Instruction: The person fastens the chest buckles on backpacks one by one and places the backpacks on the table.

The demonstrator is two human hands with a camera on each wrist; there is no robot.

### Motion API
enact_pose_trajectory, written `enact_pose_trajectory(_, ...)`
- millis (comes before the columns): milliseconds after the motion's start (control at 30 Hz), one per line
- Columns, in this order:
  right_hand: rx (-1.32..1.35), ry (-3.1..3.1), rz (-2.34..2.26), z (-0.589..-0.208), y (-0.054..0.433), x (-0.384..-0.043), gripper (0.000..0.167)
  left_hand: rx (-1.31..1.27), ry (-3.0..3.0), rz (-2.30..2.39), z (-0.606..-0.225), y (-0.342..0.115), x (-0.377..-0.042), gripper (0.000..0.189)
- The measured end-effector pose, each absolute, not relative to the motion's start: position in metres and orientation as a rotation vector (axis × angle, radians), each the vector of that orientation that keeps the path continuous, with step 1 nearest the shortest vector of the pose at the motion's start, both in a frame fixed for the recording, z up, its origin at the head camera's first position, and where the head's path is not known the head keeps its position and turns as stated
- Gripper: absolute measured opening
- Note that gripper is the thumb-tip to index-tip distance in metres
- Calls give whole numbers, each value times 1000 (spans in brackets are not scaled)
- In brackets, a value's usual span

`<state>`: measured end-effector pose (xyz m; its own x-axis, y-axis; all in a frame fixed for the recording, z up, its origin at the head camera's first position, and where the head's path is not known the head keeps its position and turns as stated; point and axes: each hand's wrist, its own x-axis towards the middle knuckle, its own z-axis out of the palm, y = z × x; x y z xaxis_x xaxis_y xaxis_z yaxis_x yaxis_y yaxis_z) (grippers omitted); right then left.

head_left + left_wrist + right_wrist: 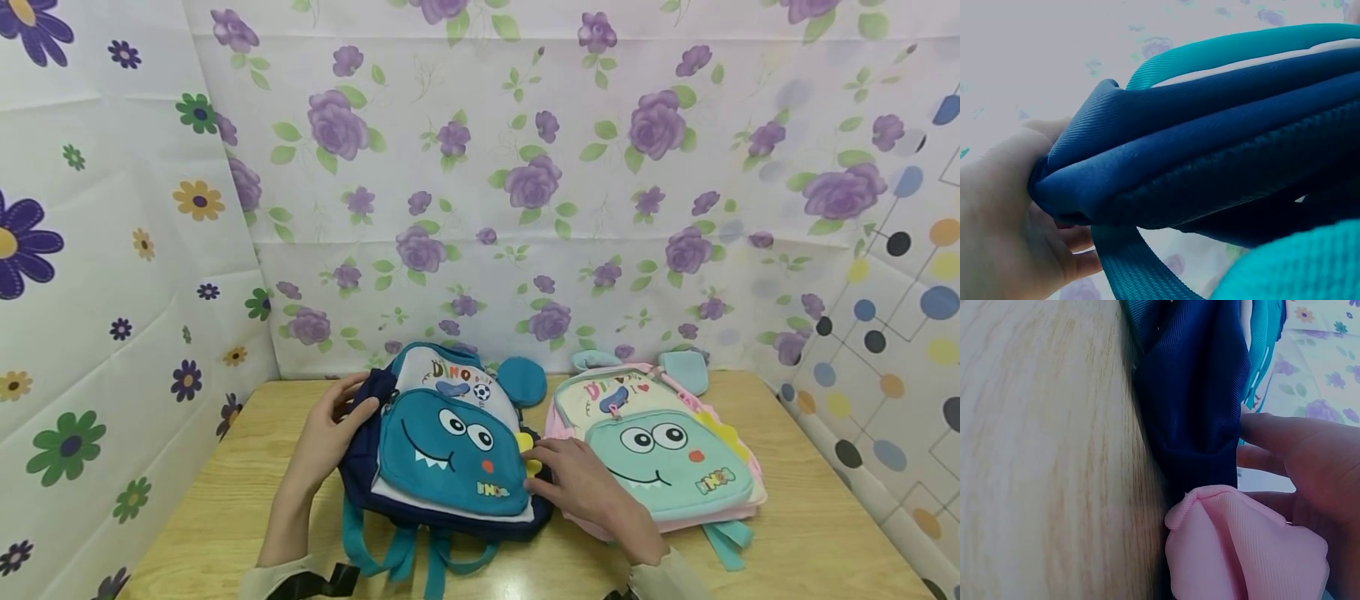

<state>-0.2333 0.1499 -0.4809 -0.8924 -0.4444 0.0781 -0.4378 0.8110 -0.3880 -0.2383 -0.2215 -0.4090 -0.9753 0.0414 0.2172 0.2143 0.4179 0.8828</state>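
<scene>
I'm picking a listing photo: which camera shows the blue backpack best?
The head view: nearly the whole front of the blue backpack shows, printed face included. The left wrist view gives a dim close-up of navy fabric and teal straps; the right wrist view, only part of its navy body and some teal.

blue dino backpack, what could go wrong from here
Shifting the blue backpack might nudge the pink backpack, which sits close beside it. The blue one's loose teal straps lie near the black wristband and could snag. The left hand grips its side, where soft fabric might bunch.
</scene>
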Motion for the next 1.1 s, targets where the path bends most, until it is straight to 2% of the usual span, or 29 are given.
enact_pose_trajectory(367,-770,2996,-602,-482,150,-233,43,-346,-2381,-1779,-403,-218,-234,49)
enact_pose_trajectory(1100,-803,2994,-556,-486,140,-230,46,-522,-2231,-1890,-390,-196,-223,53)
